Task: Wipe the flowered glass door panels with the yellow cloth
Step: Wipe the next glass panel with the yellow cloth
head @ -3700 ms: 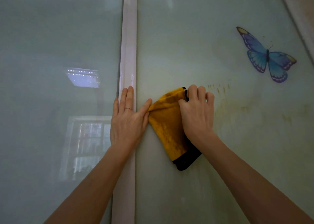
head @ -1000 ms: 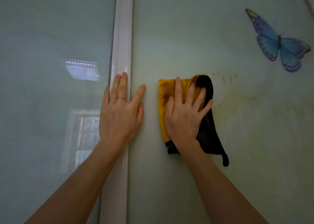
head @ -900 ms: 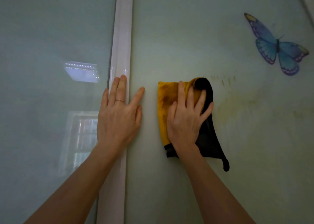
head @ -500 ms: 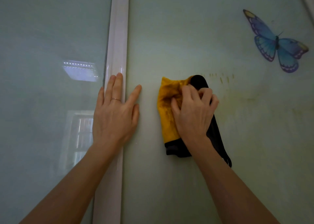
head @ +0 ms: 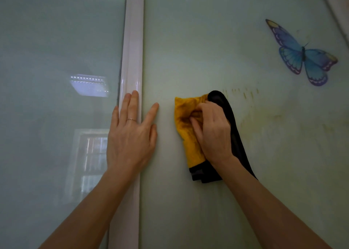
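I have the yellow cloth [head: 186, 127] bunched under my right hand [head: 213, 133] on the right glass panel [head: 207, 40].
The cloth, yellow with a black backing, lies against the glass near the white frame strip [head: 132, 50]; my right fingers curl into its upper part, gripping it. My left hand [head: 130, 135] lies flat across the strip, fingers straight, thumb on the right panel. Yellowish streaks [head: 264, 116] mark the glass just right of the cloth, with a blue butterfly [head: 302, 56] above them. The left glass panel [head: 56, 40] reflects a ceiling light [head: 89, 85].

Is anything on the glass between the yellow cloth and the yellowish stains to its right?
Nothing visible. The right hand grips the yellow cloth, and only bare glass lies between it and the stains.
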A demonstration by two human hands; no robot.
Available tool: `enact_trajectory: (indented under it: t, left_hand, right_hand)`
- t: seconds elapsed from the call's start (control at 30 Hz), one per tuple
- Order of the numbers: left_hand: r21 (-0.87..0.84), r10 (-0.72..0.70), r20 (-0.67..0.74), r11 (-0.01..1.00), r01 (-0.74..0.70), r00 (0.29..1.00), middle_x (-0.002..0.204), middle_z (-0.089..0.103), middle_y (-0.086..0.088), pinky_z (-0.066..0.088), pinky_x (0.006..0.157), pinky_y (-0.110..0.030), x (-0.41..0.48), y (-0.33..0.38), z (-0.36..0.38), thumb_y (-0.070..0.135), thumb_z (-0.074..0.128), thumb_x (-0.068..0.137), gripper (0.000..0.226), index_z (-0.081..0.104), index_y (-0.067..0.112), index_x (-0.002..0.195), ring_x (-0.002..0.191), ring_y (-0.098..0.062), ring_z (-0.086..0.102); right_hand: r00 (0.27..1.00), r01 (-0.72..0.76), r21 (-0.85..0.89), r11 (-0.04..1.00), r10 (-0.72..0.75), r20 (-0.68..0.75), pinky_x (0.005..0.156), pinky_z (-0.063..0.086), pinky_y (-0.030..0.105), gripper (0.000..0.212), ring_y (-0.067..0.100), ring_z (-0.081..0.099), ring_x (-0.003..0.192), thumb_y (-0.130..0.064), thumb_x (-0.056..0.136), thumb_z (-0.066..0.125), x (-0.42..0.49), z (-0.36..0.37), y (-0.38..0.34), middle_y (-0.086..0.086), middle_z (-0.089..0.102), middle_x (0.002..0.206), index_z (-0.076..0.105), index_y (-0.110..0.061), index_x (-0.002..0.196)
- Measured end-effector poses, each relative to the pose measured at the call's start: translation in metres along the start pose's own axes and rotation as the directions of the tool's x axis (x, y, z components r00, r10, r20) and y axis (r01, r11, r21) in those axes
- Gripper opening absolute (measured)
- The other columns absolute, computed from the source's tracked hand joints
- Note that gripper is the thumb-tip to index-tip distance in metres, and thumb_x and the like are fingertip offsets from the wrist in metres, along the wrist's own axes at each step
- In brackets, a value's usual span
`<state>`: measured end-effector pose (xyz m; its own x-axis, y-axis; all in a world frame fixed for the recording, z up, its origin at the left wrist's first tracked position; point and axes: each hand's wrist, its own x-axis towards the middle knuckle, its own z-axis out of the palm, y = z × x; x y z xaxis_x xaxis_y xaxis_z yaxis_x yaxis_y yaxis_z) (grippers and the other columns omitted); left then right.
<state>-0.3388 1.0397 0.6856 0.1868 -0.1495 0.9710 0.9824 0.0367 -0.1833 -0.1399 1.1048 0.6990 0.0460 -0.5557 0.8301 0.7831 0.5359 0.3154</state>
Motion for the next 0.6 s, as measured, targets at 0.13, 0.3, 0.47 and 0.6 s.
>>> enact_trajectory:
  t: [0.13, 0.3, 0.47, 0.6]
  left_hand:
    - [-0.008, -0.001, -0.011, 1.000, 0.001, 1.000, 0.160, 0.028, -0.025, 0.026, 0.117, -0.056, 0.000, 0.001, 0.000, 0.031, 0.038, 0.095, 0.055, 0.052, 0.023, 0.147, 0.149, -0.040, 0.026]
    - [0.001, 0.002, -0.025, 1.000, -0.002, 1.000, 0.160, 0.029, -0.024, 0.028, 0.117, -0.056, -0.001, -0.001, 0.001, 0.029, 0.041, 0.094, 0.054, 0.053, 0.024, 0.147, 0.149, -0.040, 0.028]
    - [-0.006, 0.002, -0.030, 1.000, -0.003, 1.000, 0.160, 0.028, -0.026, 0.026, 0.117, -0.056, -0.001, -0.001, 0.002, 0.027, 0.044, 0.094, 0.054, 0.051, 0.023, 0.148, 0.149, -0.040, 0.027]
    - [-0.019, -0.002, -0.023, 1.000, 0.001, 1.000, 0.160, 0.029, -0.026, 0.025, 0.118, -0.056, 0.000, -0.001, 0.001, 0.027, 0.044, 0.094, 0.054, 0.052, 0.023, 0.147, 0.149, -0.041, 0.027]
  right_hand:
    - [0.987, 0.052, 0.112, 0.992, -0.068, 0.147, 0.108, 0.044, 0.058, 0.018, 0.044, 0.056, 0.125, -0.022, 0.103, 0.048, -0.004, -0.007, 0.001, 0.016, 0.066, 0.120, 0.055, -0.015, 0.119]
    - [0.925, 0.159, -0.017, 0.987, -0.143, 0.351, 0.122, 0.019, 0.062, 0.048, 0.047, 0.022, 0.152, -0.049, 0.106, 0.036, -0.008, -0.011, 0.001, 0.005, 0.045, 0.158, 0.057, -0.029, 0.144]
    - [0.896, 0.192, -0.134, 0.972, -0.118, 0.429, 0.120, 0.012, 0.068, 0.061, 0.044, 0.021, 0.153, -0.064, 0.104, 0.022, -0.006, -0.010, -0.005, 0.002, 0.035, 0.165, 0.042, -0.036, 0.154]
    - [0.914, 0.042, -0.228, 0.973, 0.055, 0.403, 0.119, 0.023, 0.063, 0.063, 0.044, 0.029, 0.149, -0.061, 0.102, 0.027, -0.001, -0.005, -0.001, 0.008, 0.033, 0.165, 0.044, -0.030, 0.154]
